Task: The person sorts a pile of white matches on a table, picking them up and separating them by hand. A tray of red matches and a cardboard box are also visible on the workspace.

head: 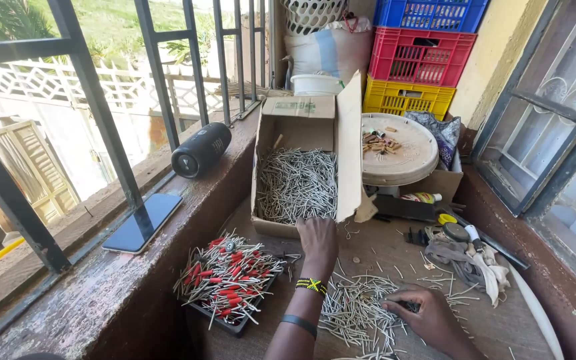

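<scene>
Left hand: left hand (317, 241) reaches to the front edge of the cardboard box (301, 127), fingers curled down over the rim; I cannot tell if it pinches a stick.
Right hand: right hand (428, 319) rests on the loose pile of sticks (358, 308), fingers bent and closed on some of them.
Sticks in box: thin grey sticks (298, 183) lie just past the left hand, too many to count.
How they handle: they look light, thin and stiff, maybe pointy. Best picked up near the middle, a few at a time, since they could slip and scatter.
Tray: one dark tray (235, 321) to the left of the left hand, holding sticks with red tips (225, 273).
Count: one box, one tray, three stacked crates (421, 57), one phone (143, 223), one black speaker (201, 149), one round white lid (405, 157).
</scene>
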